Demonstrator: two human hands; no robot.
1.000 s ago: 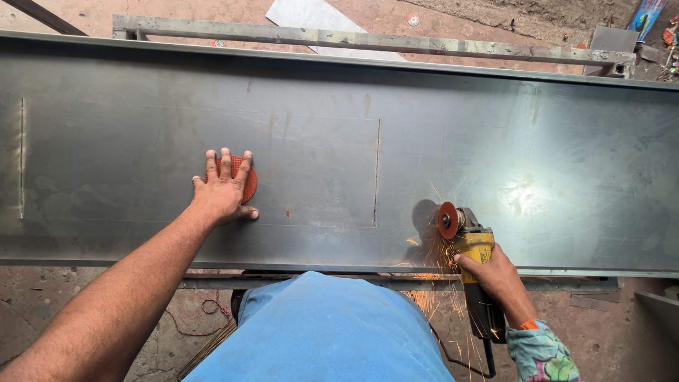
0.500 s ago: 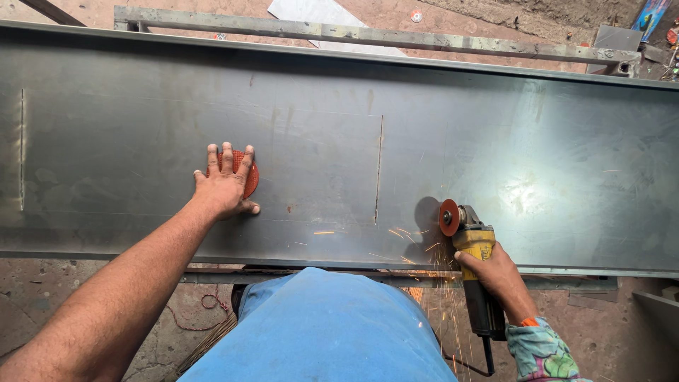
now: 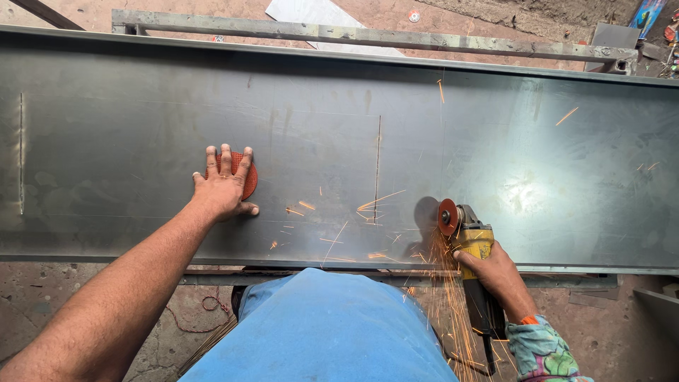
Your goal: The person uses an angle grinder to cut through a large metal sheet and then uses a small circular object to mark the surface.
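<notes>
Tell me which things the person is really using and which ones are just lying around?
In use:
- right hand gripping the yellow angle grinder, sparks flying
- long steel sheet being ground
- left hand pressing flat on a red disc

Just lying about:
- metal bar behind the sheet
- pale sheet scrap
- red cord on the floor

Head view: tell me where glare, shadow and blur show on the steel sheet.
Head view: daylight throws a pale glare patch on the steel sheet right of the grinder; a dark shadow lies just left of its disc; sparks smear into orange streaks, while the left hand, flat on a red disc, and the right hand on the grinder stay sharp.
</notes>
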